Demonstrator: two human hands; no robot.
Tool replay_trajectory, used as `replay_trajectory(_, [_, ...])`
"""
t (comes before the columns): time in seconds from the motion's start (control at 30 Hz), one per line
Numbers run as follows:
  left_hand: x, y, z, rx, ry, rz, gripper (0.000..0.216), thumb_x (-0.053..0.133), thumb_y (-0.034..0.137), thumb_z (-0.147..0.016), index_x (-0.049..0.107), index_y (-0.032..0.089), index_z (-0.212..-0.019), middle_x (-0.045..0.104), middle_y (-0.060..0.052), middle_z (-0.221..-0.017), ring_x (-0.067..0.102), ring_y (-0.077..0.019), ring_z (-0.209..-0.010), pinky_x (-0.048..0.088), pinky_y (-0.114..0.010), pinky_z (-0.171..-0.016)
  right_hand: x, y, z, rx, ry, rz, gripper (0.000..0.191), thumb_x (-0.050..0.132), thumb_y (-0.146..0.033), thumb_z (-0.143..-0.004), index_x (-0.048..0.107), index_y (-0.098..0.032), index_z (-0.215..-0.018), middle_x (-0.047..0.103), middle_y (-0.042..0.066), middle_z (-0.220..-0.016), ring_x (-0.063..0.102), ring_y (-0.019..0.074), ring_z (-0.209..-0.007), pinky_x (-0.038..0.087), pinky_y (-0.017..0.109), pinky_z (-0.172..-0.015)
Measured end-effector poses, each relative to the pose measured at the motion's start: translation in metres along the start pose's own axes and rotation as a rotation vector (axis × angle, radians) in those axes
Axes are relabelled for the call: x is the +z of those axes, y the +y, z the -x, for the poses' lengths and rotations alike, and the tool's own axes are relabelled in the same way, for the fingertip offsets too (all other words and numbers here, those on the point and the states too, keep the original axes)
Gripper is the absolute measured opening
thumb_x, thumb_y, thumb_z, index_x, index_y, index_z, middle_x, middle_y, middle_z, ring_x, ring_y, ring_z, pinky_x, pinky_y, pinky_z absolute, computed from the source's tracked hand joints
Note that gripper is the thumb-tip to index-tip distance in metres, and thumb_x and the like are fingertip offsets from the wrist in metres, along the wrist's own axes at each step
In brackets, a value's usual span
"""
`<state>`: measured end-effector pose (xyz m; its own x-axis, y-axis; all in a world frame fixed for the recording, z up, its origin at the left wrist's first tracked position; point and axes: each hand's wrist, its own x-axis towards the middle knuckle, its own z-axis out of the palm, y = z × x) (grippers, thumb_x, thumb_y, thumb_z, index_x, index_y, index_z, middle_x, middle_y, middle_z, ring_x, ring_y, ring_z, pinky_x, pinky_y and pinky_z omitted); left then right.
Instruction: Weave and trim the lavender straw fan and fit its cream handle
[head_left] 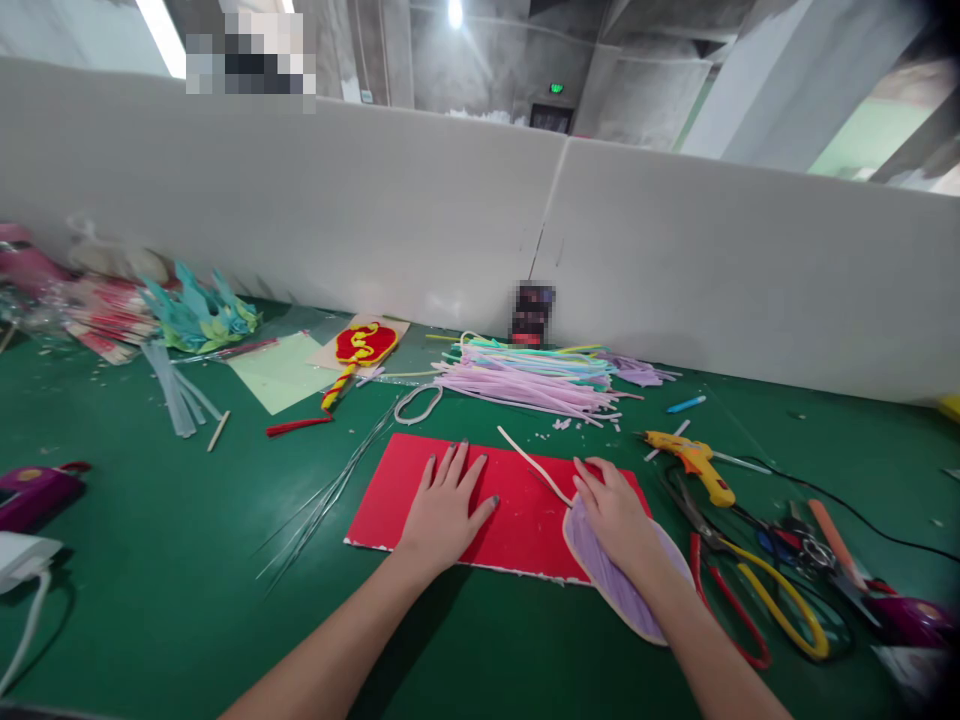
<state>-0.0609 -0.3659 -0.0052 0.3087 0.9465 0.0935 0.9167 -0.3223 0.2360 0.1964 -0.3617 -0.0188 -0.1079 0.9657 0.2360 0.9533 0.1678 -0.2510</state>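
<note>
My left hand (447, 505) lies flat with fingers spread on a red sheet (390, 485) on the green table. My right hand (616, 510) rests palm down on a purple, leaf-shaped piece (611, 585) with a pale rim, which overlaps the red sheet's right end. Its fingers lie close together near a thin pale strip (529, 462) that runs up and left across the red sheet. Whether the fingertips pinch the strip is unclear.
A pile of pastel strips (536, 380) lies behind the red sheet. A yellow glue gun (694, 462), pliers with red and yellow handles (739, 590) and other tools lie to the right. Thin wires (330, 495), a red and yellow ornament (364, 345) and teal leaves (199, 315) lie left.
</note>
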Motion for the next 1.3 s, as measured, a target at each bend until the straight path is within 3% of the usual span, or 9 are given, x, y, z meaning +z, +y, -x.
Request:
replay_trajectory(0.37, [0.004,-0.003,-0.008,0.05,-0.007,-0.016,0.061,0.024,0.056,-0.085,0.028,0.024,-0.138,0.02,-0.009,-0.147,0.014,-0.0252,-0.135,0.014,-0.048,-0.107,0.007,0.006,-0.004,0.015,0.068,0.012,0.044,0.028,-0.033,-0.09,0.055,-0.017,-0.12,0.052,0.014,-0.116,0.052,0.0264,-0.105,0.043,0.04,-0.087])
replay_trajectory(0.83, [0.002,-0.008,-0.007,0.107,-0.009,0.102,0.06,0.03,0.057,-0.084,0.034,0.025,-0.135,0.024,-0.008,-0.146,0.017,-0.0248,-0.135,0.013,-0.046,-0.107,-0.004,-0.014,0.019,0.155,0.058,0.048,0.044,0.026,-0.028,-0.09,0.053,-0.015,-0.122,0.051,0.014,-0.12,0.05,0.0264,-0.108,0.041,0.038,-0.09])
replay_trajectory(1.3, [-0.003,-0.005,0.001,0.078,-0.003,0.176,0.059,0.034,0.056,-0.083,0.035,0.026,-0.134,0.026,-0.008,-0.146,0.019,-0.0249,-0.134,0.015,-0.047,-0.108,0.016,0.006,0.023,0.1,0.085,-0.034,0.048,0.028,-0.041,-0.088,0.054,-0.015,-0.12,0.05,0.013,-0.12,0.051,0.0272,-0.106,0.043,0.041,-0.089])
